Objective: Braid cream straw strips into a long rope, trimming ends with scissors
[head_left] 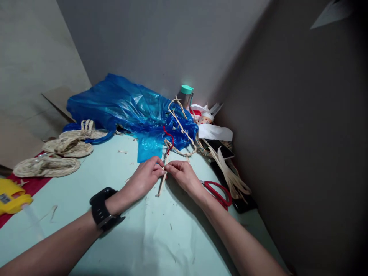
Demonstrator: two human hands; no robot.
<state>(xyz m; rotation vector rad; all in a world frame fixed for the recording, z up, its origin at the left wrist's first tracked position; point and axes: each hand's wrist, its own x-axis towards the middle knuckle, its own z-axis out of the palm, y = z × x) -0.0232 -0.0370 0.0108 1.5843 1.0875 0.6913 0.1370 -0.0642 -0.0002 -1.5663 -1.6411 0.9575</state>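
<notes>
My left hand and my right hand meet at the middle of the pale green table. Both pinch the near end of a braided straw rope, fingertips almost touching. The rope runs away from my hands, loops up over a crumpled blue plastic bag and has a red cord tied on it. Loose straw strands hang from the pinch down onto the table. A black watch sits on my left wrist.
Red-handled scissors lie just right of my right wrist. A bundle of straw strips rests on a dark tray. Woven straw pieces lie at the left. A green-capped bottle, a cup and white paper stand at the back by the wall.
</notes>
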